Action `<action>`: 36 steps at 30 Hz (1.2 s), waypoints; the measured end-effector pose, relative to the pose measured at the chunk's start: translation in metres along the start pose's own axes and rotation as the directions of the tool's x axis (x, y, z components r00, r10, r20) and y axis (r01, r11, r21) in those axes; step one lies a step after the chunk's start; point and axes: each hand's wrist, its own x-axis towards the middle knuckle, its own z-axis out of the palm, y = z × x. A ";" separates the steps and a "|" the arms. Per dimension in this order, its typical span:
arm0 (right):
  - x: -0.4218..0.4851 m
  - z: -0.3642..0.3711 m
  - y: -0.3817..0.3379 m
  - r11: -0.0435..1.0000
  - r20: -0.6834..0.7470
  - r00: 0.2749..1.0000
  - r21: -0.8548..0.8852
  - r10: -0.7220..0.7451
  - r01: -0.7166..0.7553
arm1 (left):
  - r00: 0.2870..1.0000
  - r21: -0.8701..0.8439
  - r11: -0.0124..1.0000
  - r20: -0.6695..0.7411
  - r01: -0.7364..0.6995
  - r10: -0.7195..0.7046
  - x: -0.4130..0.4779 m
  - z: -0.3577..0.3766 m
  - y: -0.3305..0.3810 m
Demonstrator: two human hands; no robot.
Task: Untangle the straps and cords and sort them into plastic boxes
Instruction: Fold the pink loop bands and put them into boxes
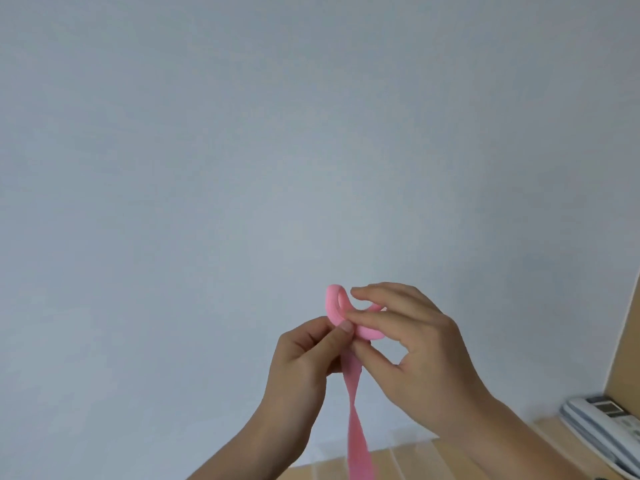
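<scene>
Lower centre of frame, 2 hands raised. Left hand pinches the pink strap tight, thumb against fingertips, just under its curled loop. Right hand, fingers half-curled, holds the loop from the right. Strap tail hangs twisted to the bottom edge. Clear plastic box shows faintly at the bottom; cannot tell its contents.

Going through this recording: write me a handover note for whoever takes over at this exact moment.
Left hand: pinches the pink strap just under its loop.
Right hand: fingers curled round the loop.
Strap is held up before the wall, its twisted tail hanging toward what looks like a clear plastic box below.
Done: one strap picked up.
Left: undo the loop and twist, then box it. Box contents not in view.
</scene>
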 end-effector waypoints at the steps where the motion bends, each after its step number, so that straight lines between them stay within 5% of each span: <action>1: 0.002 -0.007 0.002 1.000 0.008 1.000 0.021 0.004 -0.004 | 1.000 0.028 0.999 -0.011 -0.022 0.022 0.000 0.004 0.003; 10: 0.003 -0.052 0.018 0.987 0.225 0.972 0.128 0.063 -0.093 | 0.982 0.076 0.984 -0.084 -0.163 0.170 -0.010 0.051 0.012; 20: -0.003 -0.057 0.033 0.982 0.121 0.990 0.161 0.077 -0.096 | 0.986 0.187 0.982 -0.161 -0.012 0.042 -0.014 0.068 0.002; 27: -0.013 -0.047 0.044 0.998 -0.023 0.998 0.042 0.054 -0.053 | 0.994 0.150 0.982 -0.037 0.112 -0.108 -0.012 0.071 0.003; 36: -0.019 -0.053 0.049 1.000 -0.097 0.995 0.022 0.008 -0.005 | 0.992 0.116 0.986 0.003 0.121 -0.122 -0.008 0.079 0.011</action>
